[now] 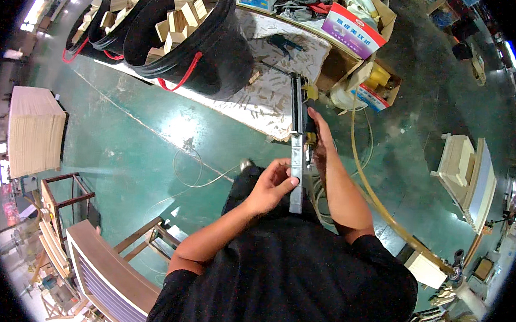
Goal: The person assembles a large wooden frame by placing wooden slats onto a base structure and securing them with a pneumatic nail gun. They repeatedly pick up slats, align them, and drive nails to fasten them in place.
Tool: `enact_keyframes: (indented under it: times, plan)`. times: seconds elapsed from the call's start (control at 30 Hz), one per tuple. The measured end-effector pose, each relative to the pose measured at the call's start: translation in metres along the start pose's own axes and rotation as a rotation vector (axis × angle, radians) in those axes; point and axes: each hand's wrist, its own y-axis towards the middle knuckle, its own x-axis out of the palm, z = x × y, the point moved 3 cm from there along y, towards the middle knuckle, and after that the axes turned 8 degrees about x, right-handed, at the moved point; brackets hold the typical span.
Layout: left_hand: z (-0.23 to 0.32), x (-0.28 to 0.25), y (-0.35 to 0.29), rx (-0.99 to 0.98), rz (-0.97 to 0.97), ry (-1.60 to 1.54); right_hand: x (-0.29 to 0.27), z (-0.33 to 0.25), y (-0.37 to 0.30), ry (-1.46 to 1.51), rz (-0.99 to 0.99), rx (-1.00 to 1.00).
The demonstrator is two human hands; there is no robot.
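Observation:
A black nail gun (298, 102) with yellow parts is held out in front of my body, its narrow end pointing away over the table. My right hand (322, 132) is closed round its right side; the fingertips are partly hidden behind it. From the gun toward my chest runs a long silver bar (296, 196), which looks like its magazine. My left hand (274, 185) pinches this bar from the left, thumb on top and fingers curled. Whether nails lie inside the bar cannot be made out.
Ahead is a low table (272, 112) strewn with small wooden bits, with dark pliers (284, 44) on it. Black buckets (216, 60) of wood blocks stand left of it. Cartons (358, 27) stand right. A yellowish hose (365, 181) trails right; stacked boards (36, 132) stand far left.

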Motion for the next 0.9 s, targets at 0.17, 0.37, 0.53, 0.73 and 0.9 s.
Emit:
enact_keyframes:
  times: [0.17,0.37,0.53,0.73,0.9]
  plan:
    - [-0.044,-0.073,0.051,-0.321,0.124,-0.008,-0.023,-0.039,0.048,-0.672,0.523,-0.503]
    - [-0.065,-0.094,0.099,-0.389,-0.022,-0.003,-0.009,-0.051,0.048,-0.479,0.438,-0.533]
    - [-0.029,-0.09,0.12,-0.242,-0.265,0.112,-0.009,-0.078,0.035,-0.095,0.343,-0.313]
    - [-0.034,-0.101,0.143,-0.267,-0.552,0.381,-0.056,-0.093,0.024,0.057,0.198,-0.245]
    - [-0.058,-0.141,0.277,0.008,-0.672,1.026,-0.043,-0.091,-0.015,-0.317,0.592,-0.381]
